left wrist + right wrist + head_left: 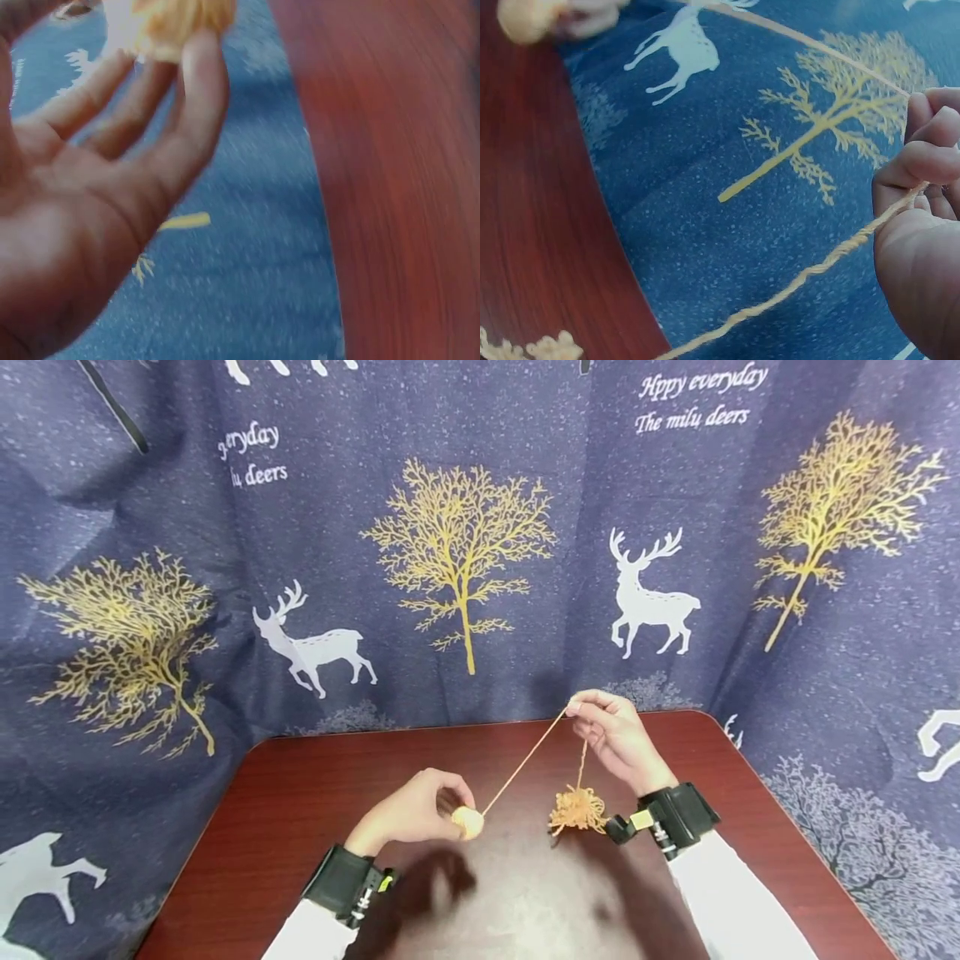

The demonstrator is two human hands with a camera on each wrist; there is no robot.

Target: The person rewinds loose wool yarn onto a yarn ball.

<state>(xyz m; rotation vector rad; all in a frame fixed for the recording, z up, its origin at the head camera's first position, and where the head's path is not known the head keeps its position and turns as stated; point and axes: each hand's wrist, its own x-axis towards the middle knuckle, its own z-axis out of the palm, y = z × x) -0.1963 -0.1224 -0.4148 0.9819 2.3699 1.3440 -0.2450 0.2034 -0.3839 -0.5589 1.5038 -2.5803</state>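
A small ball of pale yellow-orange yarn (468, 822) is pinched between the fingers and thumb of my left hand (412, 810), held above the table. From it a taut strand of yarn (525, 762) slants up to my right hand (617, 735), which pinches it between thumb and fingers. Below the right hand the strand hangs to a loose, tangled heap of yarn (577, 808). In the left wrist view the yarn ball (184, 26) sits at the fingertips, partly cut off by the frame. A twisted strand (780, 296) leaves the right palm in the right wrist view.
A reddish-brown table (300, 793) with rounded far corners lies under both hands. Behind and around it hangs a dark blue cloth (510, 635) printed with white deer and golden trees. Black straps with small devices (678, 817) circle both wrists.
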